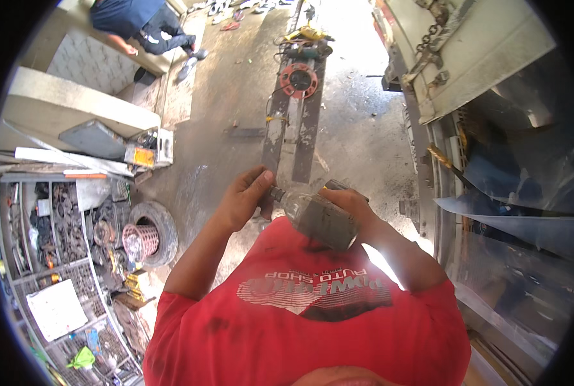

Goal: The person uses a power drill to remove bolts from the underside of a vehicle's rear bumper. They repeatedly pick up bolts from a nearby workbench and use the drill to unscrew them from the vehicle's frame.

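In front of my chest I hold a grey impact wrench [319,222], its narrow nose toward my left. My right hand [351,204] is wrapped round its handle, mostly hidden; a dark part with a bit of yellow shows beyond the fingers. My left hand [251,196] is closed at the nose end, thumb and fingers round the tip. Whether a separate socket sits in those fingers is hidden.
Ahead lies a long metal ramp [306,145] bearing a red cable reel [298,80] and power tools [306,48]. At left are a parts rack [49,270] and a tire [165,235] round a red basket [140,242]. A vehicle body [467,58] borders the right. Another person [129,19] is far left.
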The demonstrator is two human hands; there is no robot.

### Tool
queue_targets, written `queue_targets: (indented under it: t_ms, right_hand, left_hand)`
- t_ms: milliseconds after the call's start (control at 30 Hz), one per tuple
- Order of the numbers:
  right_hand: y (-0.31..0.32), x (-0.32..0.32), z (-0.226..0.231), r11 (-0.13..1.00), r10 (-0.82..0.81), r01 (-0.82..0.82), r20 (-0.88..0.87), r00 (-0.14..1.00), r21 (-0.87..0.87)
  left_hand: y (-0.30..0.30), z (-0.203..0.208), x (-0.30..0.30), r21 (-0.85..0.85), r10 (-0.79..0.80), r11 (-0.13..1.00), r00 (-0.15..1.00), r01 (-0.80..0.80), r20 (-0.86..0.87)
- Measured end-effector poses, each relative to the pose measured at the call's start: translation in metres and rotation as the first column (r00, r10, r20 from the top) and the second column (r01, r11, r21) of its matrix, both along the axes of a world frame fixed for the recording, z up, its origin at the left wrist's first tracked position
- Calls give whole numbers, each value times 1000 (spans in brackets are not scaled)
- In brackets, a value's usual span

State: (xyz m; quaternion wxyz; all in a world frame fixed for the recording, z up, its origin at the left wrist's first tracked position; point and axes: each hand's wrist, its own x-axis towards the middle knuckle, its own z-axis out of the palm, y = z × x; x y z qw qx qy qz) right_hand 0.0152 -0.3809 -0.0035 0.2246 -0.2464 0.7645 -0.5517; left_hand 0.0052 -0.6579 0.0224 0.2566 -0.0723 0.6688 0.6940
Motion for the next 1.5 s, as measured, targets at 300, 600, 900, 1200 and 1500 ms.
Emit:
queue_targets:
  t_ms: [300,600,900,1200,1500]
  right_hand:
    - [-107,-20,-26,985,171,-172,60,983,8]
    - [-214,3,-38,988,129,-123,-59,990,95]
    - [-259,27,-4,946,89,-7,-240,967,324]
    - [-25,27,6,582,-703,710,-193,684,396]
    - [197,-100,-28,25,-902,954,405,150,-298]
  left_hand:
    - [-115,-34,43,119,184,974,978,-194,96]
    - [-277,-120,96,304,281,880,916,-365,287]
    - [-208,-79,41,795,-68,591,974,-134,215]
    - [-216,-126,45,647,-68,740,936,-184,344]
    - [-289,-200,124,221,225,908,857,-357,463]
